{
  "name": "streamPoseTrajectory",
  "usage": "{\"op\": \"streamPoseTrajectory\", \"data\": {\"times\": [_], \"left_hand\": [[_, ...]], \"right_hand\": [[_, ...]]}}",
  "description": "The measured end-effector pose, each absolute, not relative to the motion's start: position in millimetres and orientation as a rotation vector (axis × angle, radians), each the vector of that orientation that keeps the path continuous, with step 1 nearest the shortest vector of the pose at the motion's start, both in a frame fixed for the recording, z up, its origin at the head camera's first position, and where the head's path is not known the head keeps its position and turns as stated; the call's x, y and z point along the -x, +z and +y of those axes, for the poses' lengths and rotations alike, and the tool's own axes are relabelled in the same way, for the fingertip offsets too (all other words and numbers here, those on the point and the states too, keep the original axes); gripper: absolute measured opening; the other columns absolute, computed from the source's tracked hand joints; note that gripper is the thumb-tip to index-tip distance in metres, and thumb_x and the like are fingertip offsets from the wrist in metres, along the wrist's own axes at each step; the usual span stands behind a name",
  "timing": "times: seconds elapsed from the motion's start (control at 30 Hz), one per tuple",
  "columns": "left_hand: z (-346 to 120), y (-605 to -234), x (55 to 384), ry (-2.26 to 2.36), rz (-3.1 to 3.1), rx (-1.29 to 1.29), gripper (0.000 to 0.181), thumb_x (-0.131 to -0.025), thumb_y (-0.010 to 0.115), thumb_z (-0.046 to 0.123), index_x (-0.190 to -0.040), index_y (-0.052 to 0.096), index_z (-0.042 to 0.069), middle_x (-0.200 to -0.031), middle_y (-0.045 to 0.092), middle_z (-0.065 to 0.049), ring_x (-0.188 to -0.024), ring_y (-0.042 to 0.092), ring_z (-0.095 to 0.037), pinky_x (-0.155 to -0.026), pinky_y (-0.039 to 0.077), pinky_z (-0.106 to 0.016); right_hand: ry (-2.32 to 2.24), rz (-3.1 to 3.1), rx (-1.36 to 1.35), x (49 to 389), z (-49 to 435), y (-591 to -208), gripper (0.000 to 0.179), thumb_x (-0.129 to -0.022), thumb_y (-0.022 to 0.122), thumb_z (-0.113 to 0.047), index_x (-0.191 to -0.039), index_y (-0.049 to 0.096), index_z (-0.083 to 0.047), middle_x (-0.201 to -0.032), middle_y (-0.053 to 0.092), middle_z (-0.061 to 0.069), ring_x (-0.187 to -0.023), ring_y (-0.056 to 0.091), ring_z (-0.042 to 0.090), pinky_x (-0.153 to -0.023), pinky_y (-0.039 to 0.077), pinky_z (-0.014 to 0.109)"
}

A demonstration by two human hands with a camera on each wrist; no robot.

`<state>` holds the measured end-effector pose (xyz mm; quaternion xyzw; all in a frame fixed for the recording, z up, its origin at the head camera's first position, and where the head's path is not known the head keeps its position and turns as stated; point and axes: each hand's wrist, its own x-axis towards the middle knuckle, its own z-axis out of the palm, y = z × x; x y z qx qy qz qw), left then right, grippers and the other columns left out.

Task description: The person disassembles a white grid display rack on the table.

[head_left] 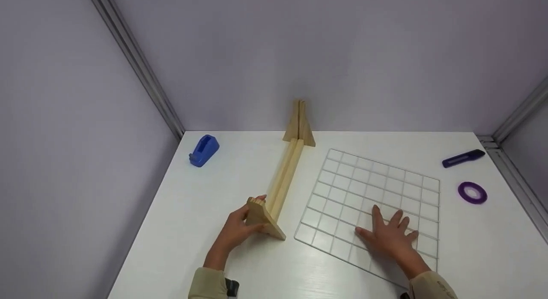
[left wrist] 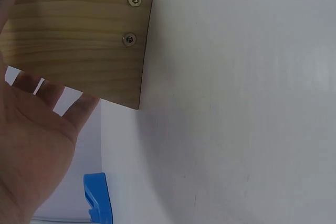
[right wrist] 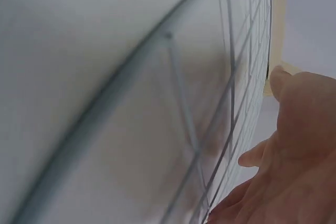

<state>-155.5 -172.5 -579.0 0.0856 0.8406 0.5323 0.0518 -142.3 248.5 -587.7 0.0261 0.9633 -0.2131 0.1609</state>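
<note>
A wooden stand (head_left: 286, 174) lies lengthwise on the table, two trapezoid end pieces joined by a grooved bar. My left hand (head_left: 236, 229) grips its near end piece (head_left: 262, 219), thumb on the outer face and fingers behind. Two screw heads show on that wooden end piece (left wrist: 79, 35) in the left wrist view, beside the palm of the left hand (left wrist: 39, 140). To the right, a white wire grid panel (head_left: 342, 207) lies on the table. With fingers spread, my right hand (head_left: 391, 239) rests on the grid; the right wrist view shows the hand (right wrist: 294, 156) against its wires.
A blue tape dispenser (head_left: 204, 150) stands at the back left. Over at the right are a dark utility knife (head_left: 463, 158) and a purple tape roll (head_left: 472, 192). Grey walls (head_left: 342, 55) border the white table (head_left: 188, 213) behind and at the sides.
</note>
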Motion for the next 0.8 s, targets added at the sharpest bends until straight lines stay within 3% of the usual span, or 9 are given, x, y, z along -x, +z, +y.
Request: {"op": "streamPoseTrajectory", "data": {"times": [0.13,0.3,0.8], "left_hand": [[-173,-584,157,1.657,2.493,-0.245,0.062,-0.082,0.084,0.037,-0.139,0.06,0.041,-0.148,0.058,0.008,-0.144,0.047,-0.024,-0.119,0.036,-0.055],[-170,-585,158,1.699,2.501,-0.273,0.056,-0.082,0.084,0.035,-0.135,0.064,0.037,-0.143,0.062,0.008,-0.142,0.05,-0.021,-0.119,0.038,-0.052],[-159,-587,141,1.674,2.559,-0.183,0.055,-0.081,0.084,0.043,-0.133,0.065,0.039,-0.14,0.065,0.001,-0.135,0.056,-0.028,-0.115,0.041,-0.057]], "right_hand": [[-0.633,2.76,-0.022,139,248,-593,0.095,-0.096,0.056,-0.062,-0.163,0.012,-0.012,-0.149,-0.018,0.054,-0.138,-0.014,0.075,-0.098,-0.004,0.092],[-0.646,2.786,0.033,140,254,-595,0.085,-0.097,0.058,-0.058,-0.163,0.02,-0.018,-0.151,-0.017,0.053,-0.14,-0.012,0.073,-0.099,-0.004,0.092],[-0.67,2.772,0.177,152,276,-601,0.088,-0.093,0.061,-0.063,-0.162,0.025,-0.023,-0.155,-0.017,0.047,-0.144,-0.014,0.067,-0.102,-0.011,0.088]]}}
